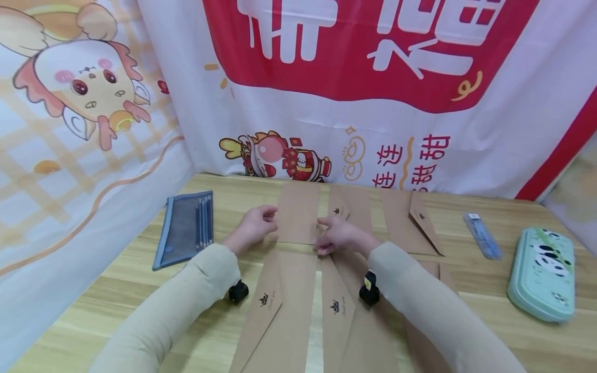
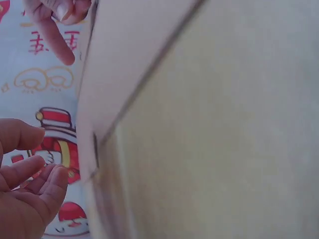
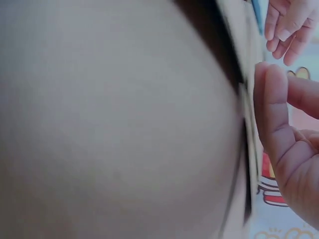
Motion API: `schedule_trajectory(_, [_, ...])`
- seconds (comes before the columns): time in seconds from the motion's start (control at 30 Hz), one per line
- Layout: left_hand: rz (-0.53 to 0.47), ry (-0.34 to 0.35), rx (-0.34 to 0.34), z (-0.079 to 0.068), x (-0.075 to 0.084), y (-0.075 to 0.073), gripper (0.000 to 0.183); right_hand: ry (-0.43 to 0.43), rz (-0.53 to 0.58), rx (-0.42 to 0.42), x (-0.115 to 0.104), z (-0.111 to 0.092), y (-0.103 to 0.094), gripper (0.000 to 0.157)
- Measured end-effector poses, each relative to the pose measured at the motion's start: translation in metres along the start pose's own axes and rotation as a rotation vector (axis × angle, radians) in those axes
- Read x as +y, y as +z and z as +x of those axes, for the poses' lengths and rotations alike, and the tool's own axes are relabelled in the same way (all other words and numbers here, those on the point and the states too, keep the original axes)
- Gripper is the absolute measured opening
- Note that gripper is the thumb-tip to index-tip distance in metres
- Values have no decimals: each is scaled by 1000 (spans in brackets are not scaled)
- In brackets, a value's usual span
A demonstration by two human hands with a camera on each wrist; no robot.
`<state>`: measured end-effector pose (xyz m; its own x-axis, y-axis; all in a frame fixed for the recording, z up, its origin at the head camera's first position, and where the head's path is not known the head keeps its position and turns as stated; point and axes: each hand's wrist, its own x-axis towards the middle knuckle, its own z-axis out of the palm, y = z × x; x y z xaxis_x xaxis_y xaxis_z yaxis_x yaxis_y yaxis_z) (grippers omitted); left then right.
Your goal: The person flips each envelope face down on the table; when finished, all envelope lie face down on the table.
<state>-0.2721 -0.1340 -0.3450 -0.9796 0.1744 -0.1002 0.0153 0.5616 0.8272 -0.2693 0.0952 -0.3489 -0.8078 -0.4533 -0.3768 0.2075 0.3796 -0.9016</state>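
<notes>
Several brown paper envelopes lie side by side on a wooden table [image 1: 466,321]. Both hands hover at the middle one [image 1: 298,210], in the far row. My left hand [image 1: 254,226] is at its left edge, fingers loosely curled and holding nothing; the left wrist view shows those fingers [image 2: 30,172] relaxed beside the envelope [image 2: 129,64]. My right hand [image 1: 337,235] is at the envelope's lower right corner, fingertips touching its edge. In the right wrist view a straight finger [image 3: 271,109] lies along that edge. A blurred pale surface fills most of both wrist views.
A blue mesh pouch [image 1: 184,228] lies at the left. A slim blue packet [image 1: 482,235] and a green panda pencil case [image 1: 541,274] lie at the right. A printed cloth backdrop [image 1: 326,103] hangs close behind the table. More envelopes [image 1: 280,311] cover the near middle.
</notes>
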Motion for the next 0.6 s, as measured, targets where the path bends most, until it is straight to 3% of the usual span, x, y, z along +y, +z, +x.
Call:
schedule_trajectory(0.33, [60, 202, -36, 0, 34, 26, 52, -102, -115, 17, -11, -31, -20, 69])
schedule_trajectory(0.6, [129, 239, -123, 5, 56, 56, 53, -114, -100, 109, 2, -54, -45, 66])
